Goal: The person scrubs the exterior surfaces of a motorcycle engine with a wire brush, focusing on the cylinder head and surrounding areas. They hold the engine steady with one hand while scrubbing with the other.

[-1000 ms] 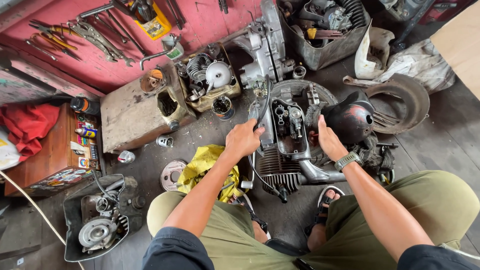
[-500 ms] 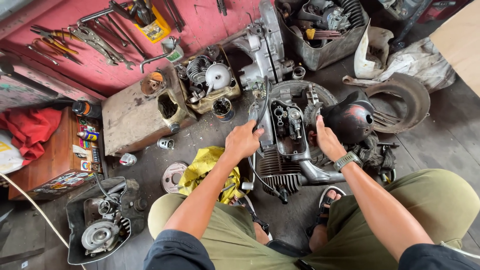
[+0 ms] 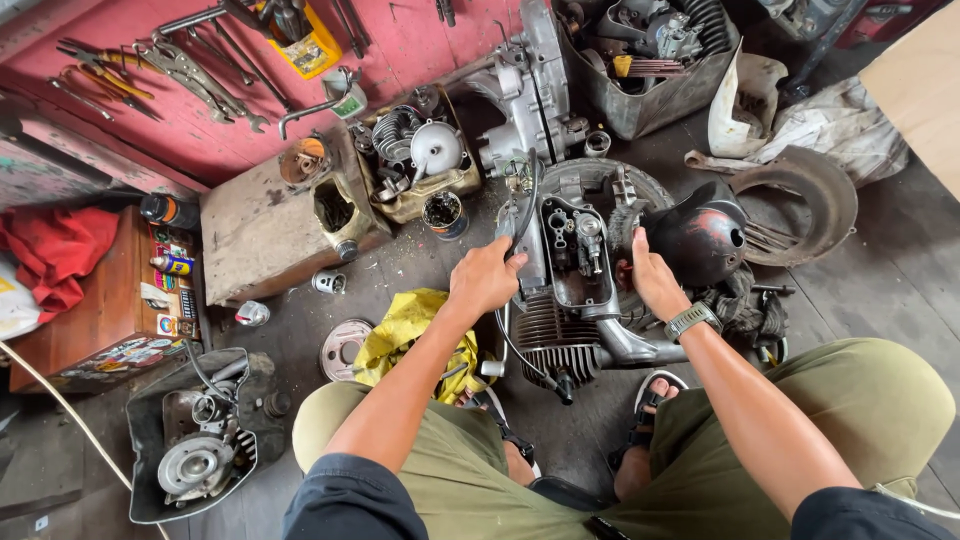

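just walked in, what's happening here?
A person crouches on a workshop floor over a small engine. The left hand grips its left edge by a black cable; the right hand, a wristwatch on its wrist, rests on the right side beside a black domed cover. A yellow rag lies beside the left forearm; wrenches lie on a red surface beyond.

A single camera sits on the person's head and looks almost straight down over both forearms, close above the knees and sandalled feet. The workshop floor fills the view, with a dismantled engine (image 3: 575,290) at centre and a red wall (image 3: 150,120) along the top-left edge.
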